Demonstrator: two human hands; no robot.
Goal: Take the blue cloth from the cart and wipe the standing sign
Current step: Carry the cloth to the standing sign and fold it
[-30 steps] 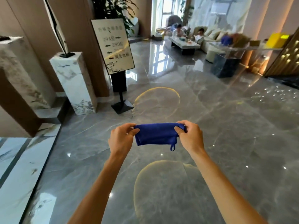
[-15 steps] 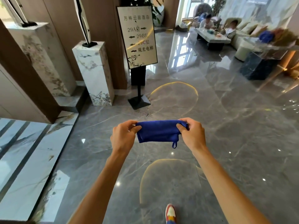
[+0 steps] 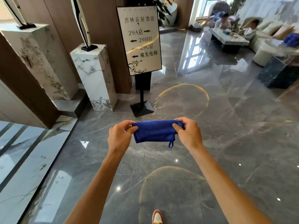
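Observation:
A folded blue cloth (image 3: 153, 130) with a small hanging loop is stretched between my two hands at chest height. My left hand (image 3: 119, 137) pinches its left end and my right hand (image 3: 188, 133) pinches its right end. Straight ahead stands the sign (image 3: 140, 39), a pale board with dark lettering and arrows on a black post with a square black base (image 3: 142, 108). The sign is beyond the cloth, roughly an arm's length or more from my hands. The cart is out of view.
Two marble pedestals with sculptures, one (image 3: 95, 75) and another (image 3: 37, 60), stand left of the sign against a wood wall. At the far right are a dark stone block (image 3: 278, 73), a low table (image 3: 228, 38) and seated people. My shoe (image 3: 157, 216) shows on the glossy grey floor.
I have walked closer to the sign, which now looks larger and nearer the centre. Both hands keep the same hold on the cloth. A shoe has come into view below.

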